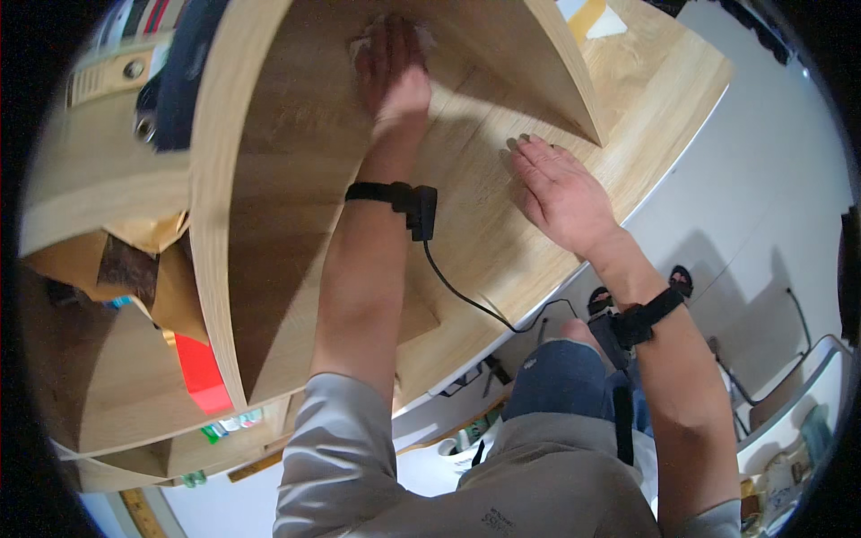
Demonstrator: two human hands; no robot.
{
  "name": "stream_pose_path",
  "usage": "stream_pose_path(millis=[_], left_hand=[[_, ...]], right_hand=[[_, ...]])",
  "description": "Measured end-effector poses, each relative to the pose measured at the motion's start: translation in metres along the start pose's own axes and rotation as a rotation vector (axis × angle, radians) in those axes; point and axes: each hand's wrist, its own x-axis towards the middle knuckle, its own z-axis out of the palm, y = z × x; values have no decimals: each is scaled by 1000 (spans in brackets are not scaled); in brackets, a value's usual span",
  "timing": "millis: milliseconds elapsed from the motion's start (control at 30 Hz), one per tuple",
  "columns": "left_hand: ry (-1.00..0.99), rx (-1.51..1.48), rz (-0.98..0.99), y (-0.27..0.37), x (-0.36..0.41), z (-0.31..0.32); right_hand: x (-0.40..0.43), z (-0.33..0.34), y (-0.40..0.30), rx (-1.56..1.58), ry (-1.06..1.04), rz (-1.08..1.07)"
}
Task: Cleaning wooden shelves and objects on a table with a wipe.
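Observation:
My left hand [398, 77] reaches deep into a wood-grain shelf compartment, fingers extended. It lies over a crumpled white wipe or tissue [426, 39], pressed against a shaded wooden surface; only the wipe's edges show around the fingers. My right hand [562, 191] rests palm down near the front edge of the wooden desktop [471, 249] and holds nothing. Its fingers point toward the foot of the right upright panel [572, 67]. Between the hands, the desktop is partly in shadow.
A black cable [464, 296] links the two wrist straps across the desktop edge. The left upright panel [218, 202] separates off shelves with a brown paper bag [128, 262] and a red box [202, 373]. A white chair [800, 397] holding items stands at lower right.

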Motion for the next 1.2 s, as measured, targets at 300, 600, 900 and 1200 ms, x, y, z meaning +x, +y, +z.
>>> stream_pose_path(millis=[300, 600, 900, 1200], left_hand=[[-427, -722, 420, -122, -120, 11], [-478, 39, 1025, -80, -99, -9], [-481, -282, 728, -4, -5, 18], [-522, -119, 1119, -55, -51, 8]], right_hand=[[4, 6, -2, 101, 50, -44], [-16, 16, 11, 134, 67, 14], [-16, 1, 4, 212, 33, 62], [-18, 7, 11, 209, -38, 76]])
